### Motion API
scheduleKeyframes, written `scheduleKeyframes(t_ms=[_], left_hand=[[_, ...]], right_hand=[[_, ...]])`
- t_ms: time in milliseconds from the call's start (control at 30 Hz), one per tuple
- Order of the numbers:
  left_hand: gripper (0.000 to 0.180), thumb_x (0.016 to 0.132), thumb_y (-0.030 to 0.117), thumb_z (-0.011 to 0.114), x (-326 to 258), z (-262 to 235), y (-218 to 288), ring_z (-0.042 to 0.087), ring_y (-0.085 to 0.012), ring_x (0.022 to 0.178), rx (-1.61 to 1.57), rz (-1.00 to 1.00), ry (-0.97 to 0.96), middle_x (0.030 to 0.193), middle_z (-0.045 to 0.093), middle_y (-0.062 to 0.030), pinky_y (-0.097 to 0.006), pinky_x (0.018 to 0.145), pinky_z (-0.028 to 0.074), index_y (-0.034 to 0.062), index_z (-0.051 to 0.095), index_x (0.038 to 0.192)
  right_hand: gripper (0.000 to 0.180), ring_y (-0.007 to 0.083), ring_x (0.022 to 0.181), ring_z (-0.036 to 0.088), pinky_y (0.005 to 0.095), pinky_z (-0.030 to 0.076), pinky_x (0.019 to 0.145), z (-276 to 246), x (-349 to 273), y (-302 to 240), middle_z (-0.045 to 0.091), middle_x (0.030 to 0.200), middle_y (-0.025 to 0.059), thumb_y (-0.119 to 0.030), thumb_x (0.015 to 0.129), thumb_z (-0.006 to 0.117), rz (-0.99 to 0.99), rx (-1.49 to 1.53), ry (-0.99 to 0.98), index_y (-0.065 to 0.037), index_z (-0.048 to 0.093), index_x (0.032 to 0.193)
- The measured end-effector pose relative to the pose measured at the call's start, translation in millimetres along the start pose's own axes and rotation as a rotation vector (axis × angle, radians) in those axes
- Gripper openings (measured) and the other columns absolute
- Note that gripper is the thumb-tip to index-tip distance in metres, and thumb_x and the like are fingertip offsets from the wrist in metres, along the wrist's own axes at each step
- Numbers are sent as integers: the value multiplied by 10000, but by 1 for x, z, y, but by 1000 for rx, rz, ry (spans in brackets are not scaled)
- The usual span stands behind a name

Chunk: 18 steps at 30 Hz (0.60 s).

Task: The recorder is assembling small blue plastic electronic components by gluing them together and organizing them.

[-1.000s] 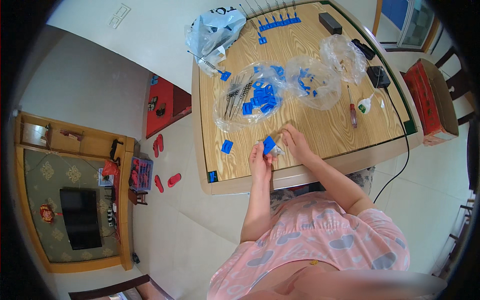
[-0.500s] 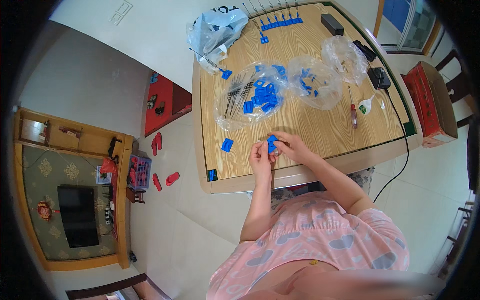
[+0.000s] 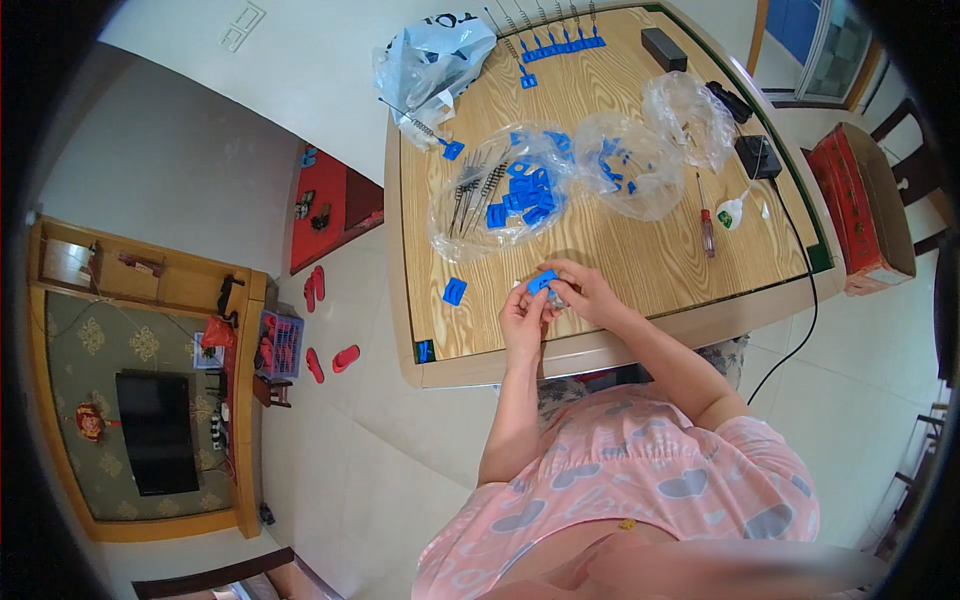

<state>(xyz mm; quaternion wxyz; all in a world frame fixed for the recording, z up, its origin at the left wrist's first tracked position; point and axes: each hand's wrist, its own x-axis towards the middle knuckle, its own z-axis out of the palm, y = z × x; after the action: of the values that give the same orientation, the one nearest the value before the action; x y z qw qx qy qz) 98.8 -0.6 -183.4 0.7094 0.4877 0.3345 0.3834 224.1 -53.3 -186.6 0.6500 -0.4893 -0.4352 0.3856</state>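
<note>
The wood-grained tabletop [image 3: 640,260] spreads out in front of the seated person, and a red carton [image 3: 850,215] stands off its right side. At the far left slumps a pale blue plastic bag [image 3: 435,60]. Nearer the middle I see a clear bag [image 3: 470,247] holding blue pieces and dark springs, with another clear bag [image 3: 652,198] of smaller blue bits just to its right. The left hand [image 3: 520,315] and right hand [image 3: 590,297] meet over the near edge. Each grip is closed to a pinch on one blue piece [image 3: 541,281], which sits between them, above the wood; something pale shows underneath, too hidden for me to name. A screwdriver [image 3: 708,235] lies to the right, beside a small white bottle [image 3: 731,213]. Near the left edge rests a loose blue block [image 3: 454,291], well apart from the hands.
</note>
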Motion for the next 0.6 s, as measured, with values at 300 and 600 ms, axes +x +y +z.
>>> scheduleKeyframes(t_ms=[300, 600], left_hand=[[236, 915, 188, 470, -2, -3, 5, 509, -85, 547, -78, -94, 29, 670, 557, -29, -241, 562, 488, -4, 547, 1029], [278, 926, 232, 446, -3, 1, 9, 503, -77, 558, -102, -77, 20, 661, 544, -13, -202, 537, 431, -1, 549, 1036]], right_hand=[[241, 67, 622, 496, 221, 421, 550, -3, 1, -1, 549, 732, 14, -71, 886, 462, 47, -40, -4, -16, 536, 1109], [257, 72, 609, 479, 211, 410, 547, -5, 0, -2, 530, 734, -4, -102, 921, 394, 106, 55, -14, -25, 538, 1120]])
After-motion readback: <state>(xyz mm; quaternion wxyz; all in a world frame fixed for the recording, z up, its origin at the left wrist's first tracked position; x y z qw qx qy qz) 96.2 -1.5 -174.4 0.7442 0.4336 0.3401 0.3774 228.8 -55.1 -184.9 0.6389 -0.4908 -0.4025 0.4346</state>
